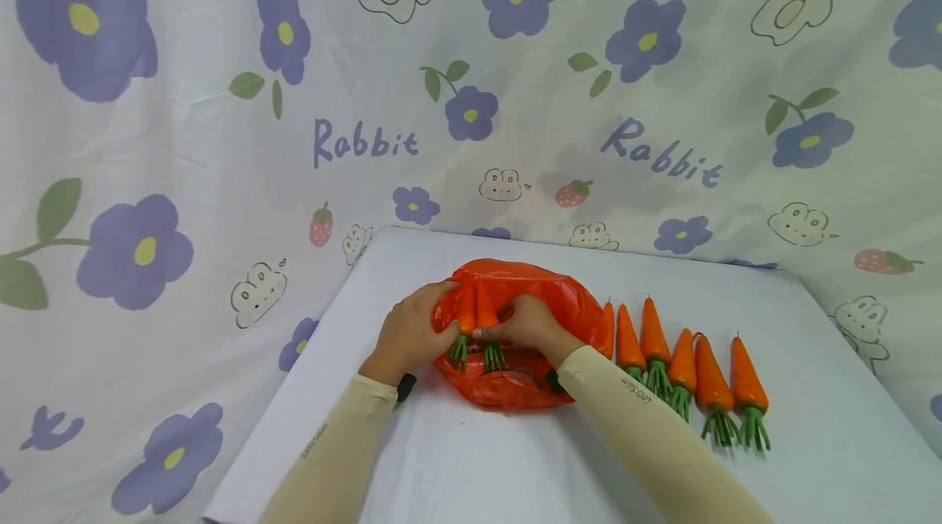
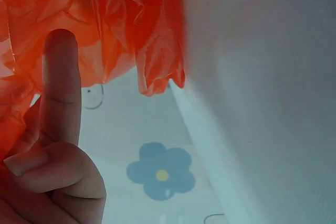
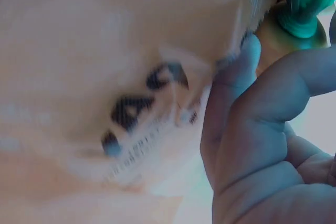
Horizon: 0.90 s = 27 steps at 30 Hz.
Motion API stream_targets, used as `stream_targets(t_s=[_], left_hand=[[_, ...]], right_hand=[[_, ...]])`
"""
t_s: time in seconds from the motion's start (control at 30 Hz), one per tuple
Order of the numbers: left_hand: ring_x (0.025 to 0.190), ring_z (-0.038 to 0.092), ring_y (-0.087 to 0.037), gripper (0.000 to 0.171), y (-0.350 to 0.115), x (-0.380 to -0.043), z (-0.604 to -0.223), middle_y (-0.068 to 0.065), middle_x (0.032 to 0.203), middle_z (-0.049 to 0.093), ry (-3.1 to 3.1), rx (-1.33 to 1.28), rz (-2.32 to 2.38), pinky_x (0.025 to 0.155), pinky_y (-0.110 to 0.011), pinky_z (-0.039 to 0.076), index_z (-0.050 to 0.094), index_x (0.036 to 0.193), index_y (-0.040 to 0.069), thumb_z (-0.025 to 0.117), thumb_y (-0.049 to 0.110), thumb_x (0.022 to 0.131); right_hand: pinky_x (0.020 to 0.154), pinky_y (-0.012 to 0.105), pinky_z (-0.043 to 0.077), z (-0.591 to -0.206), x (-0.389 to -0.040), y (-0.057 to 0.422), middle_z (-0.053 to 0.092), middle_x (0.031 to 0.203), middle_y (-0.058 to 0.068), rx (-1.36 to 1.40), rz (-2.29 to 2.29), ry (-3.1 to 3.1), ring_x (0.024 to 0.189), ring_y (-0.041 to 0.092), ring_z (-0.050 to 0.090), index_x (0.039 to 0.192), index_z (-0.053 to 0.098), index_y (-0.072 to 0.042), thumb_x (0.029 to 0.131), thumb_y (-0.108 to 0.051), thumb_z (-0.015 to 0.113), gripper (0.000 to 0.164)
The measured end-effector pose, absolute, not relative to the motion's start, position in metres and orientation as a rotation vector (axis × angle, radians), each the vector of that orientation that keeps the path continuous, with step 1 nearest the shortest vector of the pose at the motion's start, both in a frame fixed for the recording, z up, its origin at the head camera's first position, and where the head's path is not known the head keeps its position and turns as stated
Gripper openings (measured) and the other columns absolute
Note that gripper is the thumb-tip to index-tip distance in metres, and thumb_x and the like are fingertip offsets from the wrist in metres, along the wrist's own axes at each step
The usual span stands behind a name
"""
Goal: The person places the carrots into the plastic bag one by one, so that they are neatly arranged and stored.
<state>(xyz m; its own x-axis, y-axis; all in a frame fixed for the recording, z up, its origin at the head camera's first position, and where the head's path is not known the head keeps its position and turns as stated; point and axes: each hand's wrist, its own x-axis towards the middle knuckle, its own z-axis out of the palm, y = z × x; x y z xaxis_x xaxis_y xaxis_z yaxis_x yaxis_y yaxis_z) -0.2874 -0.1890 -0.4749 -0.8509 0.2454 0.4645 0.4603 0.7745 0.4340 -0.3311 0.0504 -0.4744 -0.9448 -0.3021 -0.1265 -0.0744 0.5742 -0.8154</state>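
Avoiding snags in the red plastic bag (image 1: 570,299) is advised; paired carrots (image 1: 486,310) are gripped by left hand (image 1: 412,329) and right hand (image 1: 531,323).

Bag (image 1: 562,303): thin plastic, glossy, crinkled. Right-hand carrots (image 1: 683,365): smooth, faint sheen; material uncertain at this size, possibly plastic. Backdrop (image 1: 441,33): lightly creased cloth. Worktop (image 1: 471,467): smooth, matt.

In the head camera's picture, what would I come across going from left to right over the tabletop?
The person's left hand → two green-topped carrots side by side → the right hand → six more carrots.
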Motion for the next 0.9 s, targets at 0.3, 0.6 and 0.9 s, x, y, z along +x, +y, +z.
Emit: stream_targets(t_s=[0.3,0.6,0.9], left_hand=[[0.123,0.066,-0.027,0.059,-0.187,-0.290,-0.476,-0.001,0.140,0.066,-2.602,-0.526,-0.759,0.100,-0.050,0.056,0.062,0.144,0.019,0.071,0.036,0.088],[0.123,0.066,-0.027,0.060,-0.185,-0.290,-0.477,-0.001,0.139,0.065,-2.570,-0.539,-0.759,0.100,-0.050,0.056,0.060,0.146,0.019,0.070,0.035,0.088],[0.121,0.067,-0.027,0.060,-0.186,-0.288,-0.479,-0.001,0.138,0.067,-2.562,-0.524,-0.752,0.099,-0.052,0.057,0.062,0.144,0.019,0.071,0.034,0.086]], right_hand=[[0.079,0.033,0.058,-0.460,-0.327,0.052,0.071,0.091,-0.002,-0.328,-1.055,2.717,0.090,0.021,0.065,0.112,0.073,-0.013,0.067,-0.059,0.095,0.068],[0.097,0.047,0.058,-0.419,-0.291,0.055,0.071,0.126,0.010,-0.653,-0.876,2.881,0.113,0.026,0.067,0.142,0.062,-0.003,0.087,-0.041,0.087,0.071],[0.094,0.043,0.059,-0.385,-0.247,0.099,0.067,0.132,-0.008,-0.830,-0.988,2.940,0.118,0.023,0.067,0.139,0.066,-0.020,0.082,-0.044,0.090,0.066]])
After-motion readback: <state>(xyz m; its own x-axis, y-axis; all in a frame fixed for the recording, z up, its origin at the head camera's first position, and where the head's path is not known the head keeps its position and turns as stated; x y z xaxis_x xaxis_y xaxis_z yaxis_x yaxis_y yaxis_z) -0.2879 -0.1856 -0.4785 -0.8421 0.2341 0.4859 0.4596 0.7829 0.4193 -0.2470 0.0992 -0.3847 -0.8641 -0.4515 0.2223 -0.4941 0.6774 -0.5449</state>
